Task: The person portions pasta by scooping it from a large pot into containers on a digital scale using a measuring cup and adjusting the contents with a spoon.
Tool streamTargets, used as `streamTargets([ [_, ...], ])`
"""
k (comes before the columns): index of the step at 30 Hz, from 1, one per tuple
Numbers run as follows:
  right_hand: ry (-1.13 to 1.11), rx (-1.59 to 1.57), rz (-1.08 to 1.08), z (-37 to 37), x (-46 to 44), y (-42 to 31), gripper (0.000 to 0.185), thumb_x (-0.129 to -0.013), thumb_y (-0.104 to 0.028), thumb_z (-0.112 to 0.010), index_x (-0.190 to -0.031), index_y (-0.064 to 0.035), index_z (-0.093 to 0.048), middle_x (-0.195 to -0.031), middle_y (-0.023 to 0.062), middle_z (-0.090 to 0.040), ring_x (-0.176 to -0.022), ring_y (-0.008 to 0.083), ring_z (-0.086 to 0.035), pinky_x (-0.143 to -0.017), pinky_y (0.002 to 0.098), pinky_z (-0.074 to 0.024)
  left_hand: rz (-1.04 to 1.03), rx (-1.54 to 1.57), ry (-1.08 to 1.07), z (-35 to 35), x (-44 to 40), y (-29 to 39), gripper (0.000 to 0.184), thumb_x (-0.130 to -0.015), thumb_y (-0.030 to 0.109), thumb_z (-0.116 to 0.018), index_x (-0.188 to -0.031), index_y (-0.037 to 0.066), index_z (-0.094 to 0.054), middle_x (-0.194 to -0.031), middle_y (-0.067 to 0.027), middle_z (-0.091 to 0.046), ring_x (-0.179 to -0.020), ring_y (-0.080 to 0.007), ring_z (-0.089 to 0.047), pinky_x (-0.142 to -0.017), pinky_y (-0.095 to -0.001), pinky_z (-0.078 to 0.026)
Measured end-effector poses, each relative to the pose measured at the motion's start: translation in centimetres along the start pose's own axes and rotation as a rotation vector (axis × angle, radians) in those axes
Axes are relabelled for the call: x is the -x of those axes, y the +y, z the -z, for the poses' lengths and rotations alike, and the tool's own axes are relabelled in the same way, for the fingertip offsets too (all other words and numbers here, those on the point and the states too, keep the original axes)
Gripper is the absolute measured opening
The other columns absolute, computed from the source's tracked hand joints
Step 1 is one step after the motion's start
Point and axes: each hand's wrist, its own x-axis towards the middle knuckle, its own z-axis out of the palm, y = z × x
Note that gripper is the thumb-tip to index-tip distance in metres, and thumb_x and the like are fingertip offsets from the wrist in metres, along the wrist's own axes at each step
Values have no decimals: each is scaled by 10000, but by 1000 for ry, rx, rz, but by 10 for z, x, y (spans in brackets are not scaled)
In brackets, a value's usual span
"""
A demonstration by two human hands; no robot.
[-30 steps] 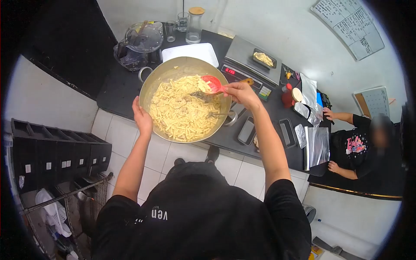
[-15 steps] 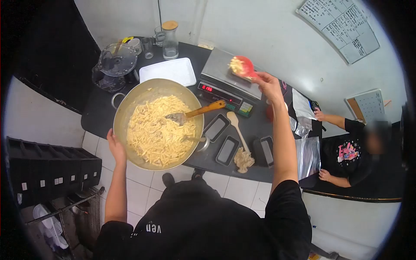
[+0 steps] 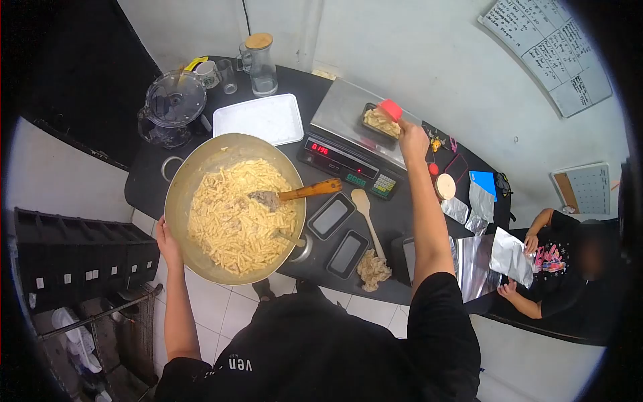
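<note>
My right hand [image 3: 414, 142] is closed on a red scoop [image 3: 390, 109], tipped over a small black tray of pasta [image 3: 380, 122]. That tray sits on the steel platform of a digital scale [image 3: 343, 157] with a red display. My left hand [image 3: 169, 244] rests against the left outer side of a large metal pan [image 3: 175, 201], its fingers partly hidden by the rim. Creamy pasta [image 3: 234, 221] fills much of the pan, and a wooden-handled spatula [image 3: 309, 190] leans in it.
Black trays [image 3: 331, 216], a wooden spoon [image 3: 365, 211] and a crumpled cloth [image 3: 373, 269] lie right of the pan. A white tray [image 3: 260, 119], food processor [image 3: 174, 100] and glass bottle [image 3: 262, 67] stand behind. At right, a co-worker [image 3: 569, 261] holds foil [image 3: 513, 258].
My right hand has carried the red scoop from the pan to the tray on the scale and turned it over. My left hand stays at the pan. The co-worker has lifted a foil sheet.
</note>
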Motion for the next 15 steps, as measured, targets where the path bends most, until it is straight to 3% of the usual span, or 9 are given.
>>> streamTargets([
  [8, 26, 106, 87, 11, 5, 7, 279, -857, -130, -541, -1067, -203, -710, -874, 125, -690, -770, 319, -650, -686, 441, -531, -10, 82, -8, -1, -4, -11, 362, -1021, 203, -375, -1271, -10, -526, -1181, -148, -601, -1066, -215, -580, -934, -326, -435],
  [14, 79, 122, 33, 21, 17, 3, 248, -844, -163, -572, -1033, -219, -723, -833, 139, -684, -755, 327, -640, -678, 450, -523, -23, 44, -27, -1, 2, 4, 352, -1022, 198, -376, -1267, -6, -525, -1173, -145, -605, -1053, -210, -581, -928, -325, -437],
  [15, 60, 85, 1, 10, 20, 13, 223, -845, -176, -607, -1035, -172, -725, -817, 154, -681, -727, 311, -647, -667, 425, -520, -51, 48, -46, 1, 3, 6, 352, -1022, 196, -376, -1271, -5, -522, -1178, -148, -604, -1056, -211, -580, -927, -325, -437],
])
